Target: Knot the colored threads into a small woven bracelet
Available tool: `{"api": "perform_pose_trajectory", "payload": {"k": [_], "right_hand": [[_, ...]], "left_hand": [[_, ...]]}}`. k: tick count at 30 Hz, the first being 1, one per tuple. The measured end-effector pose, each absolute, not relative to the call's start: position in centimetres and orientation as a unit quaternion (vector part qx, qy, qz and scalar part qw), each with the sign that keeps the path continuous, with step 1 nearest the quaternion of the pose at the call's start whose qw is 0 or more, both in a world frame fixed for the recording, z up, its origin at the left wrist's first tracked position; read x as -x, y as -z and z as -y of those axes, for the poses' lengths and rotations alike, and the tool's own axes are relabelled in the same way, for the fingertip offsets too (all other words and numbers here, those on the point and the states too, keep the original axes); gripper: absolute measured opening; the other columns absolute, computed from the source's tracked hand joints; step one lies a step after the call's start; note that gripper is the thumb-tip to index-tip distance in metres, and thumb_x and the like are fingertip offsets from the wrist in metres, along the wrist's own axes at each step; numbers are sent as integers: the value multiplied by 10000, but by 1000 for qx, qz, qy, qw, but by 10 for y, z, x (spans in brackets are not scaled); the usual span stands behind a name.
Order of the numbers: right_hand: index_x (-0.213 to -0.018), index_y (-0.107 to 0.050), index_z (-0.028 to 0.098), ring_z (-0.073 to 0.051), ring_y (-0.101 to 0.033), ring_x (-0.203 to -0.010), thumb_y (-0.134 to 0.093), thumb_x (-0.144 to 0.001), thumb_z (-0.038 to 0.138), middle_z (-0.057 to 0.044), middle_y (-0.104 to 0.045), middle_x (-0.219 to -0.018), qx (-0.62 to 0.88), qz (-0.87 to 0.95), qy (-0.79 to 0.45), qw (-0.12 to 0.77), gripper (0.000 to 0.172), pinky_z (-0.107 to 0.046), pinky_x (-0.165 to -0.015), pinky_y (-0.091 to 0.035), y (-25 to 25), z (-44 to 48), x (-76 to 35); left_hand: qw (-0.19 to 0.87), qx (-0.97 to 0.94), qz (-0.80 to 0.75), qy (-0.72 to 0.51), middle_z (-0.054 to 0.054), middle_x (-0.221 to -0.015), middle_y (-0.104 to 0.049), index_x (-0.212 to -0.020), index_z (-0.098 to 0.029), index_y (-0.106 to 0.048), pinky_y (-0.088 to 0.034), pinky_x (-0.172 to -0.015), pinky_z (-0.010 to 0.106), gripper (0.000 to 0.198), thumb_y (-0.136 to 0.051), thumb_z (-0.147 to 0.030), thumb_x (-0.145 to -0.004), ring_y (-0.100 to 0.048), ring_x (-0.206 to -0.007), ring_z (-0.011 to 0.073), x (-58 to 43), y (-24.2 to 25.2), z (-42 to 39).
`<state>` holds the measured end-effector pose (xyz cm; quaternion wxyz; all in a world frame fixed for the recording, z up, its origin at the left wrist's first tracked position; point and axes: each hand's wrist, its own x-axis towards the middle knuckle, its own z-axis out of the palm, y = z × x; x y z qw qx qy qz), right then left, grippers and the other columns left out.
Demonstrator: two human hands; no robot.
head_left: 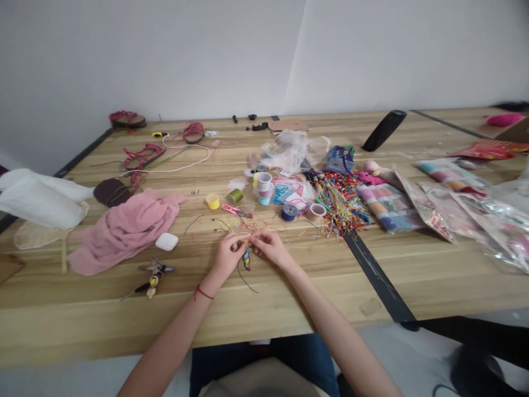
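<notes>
My left hand (228, 253) and my right hand (269, 248) meet just above the table, fingertips pinched close together. Between them they hold a small colourful cord piece (247, 260), blue, yellow and red. It hangs below the fingertips, and a dark loose strand (247, 282) trails from it over the wood. What exactly sits inside each pinch is too small to make out. Just beyond my fingers lie scattered thread ends (231, 225) and pink thread snips (230, 209). A yellow spool (212, 201) and a green thread spool (235, 196) stand behind them.
Right of centre are a navy spool (289, 213), a beige spool (317, 212) and a heap of colourful cords (343, 201). At left lie a pink cloth (128, 231), a white case (167, 241) and keys (152, 275). A black cylinder (384, 130) stands tilted behind.
</notes>
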<state>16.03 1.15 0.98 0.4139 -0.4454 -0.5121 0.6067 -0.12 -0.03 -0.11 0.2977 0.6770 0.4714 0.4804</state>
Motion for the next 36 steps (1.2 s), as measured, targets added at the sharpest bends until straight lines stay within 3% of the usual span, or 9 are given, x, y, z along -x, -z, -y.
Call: {"api": "perform_pose_trajectory", "payload": {"k": [17,24,36], "right_hand": [[-714,-594,169,-81,-457,-437,-680,-680,432,42,-532,-529,462,519,-585,418,279,-210,-432,-351,-13,-10,-159],[-782,-627,153,-86,-477,-477,-690,-676,471,13,-591,-615,458,525,-581,421,341,-219,-457,-373,-13,-9,-159],[-706,-658,146,-76,-421,-414,-741,-645,506,38,-521,-469,465,510,-591,418,375,-209,-405,-303,-7,-13,-163]], "left_hand": [[301,-673,-470,-485,38,-848,-669,-960,-156,-740,-340,-463,169,195,-616,-176,-810,-366,-477,39,0,0,2],[299,-686,-458,-480,13,-781,-635,-983,-168,-739,-303,-448,169,210,-610,-159,-817,-353,-478,44,1,-3,2],[319,-672,-465,-480,20,-788,-641,-955,-160,-744,-306,-456,173,199,-615,-191,-807,-346,-483,44,0,-2,3]]}}
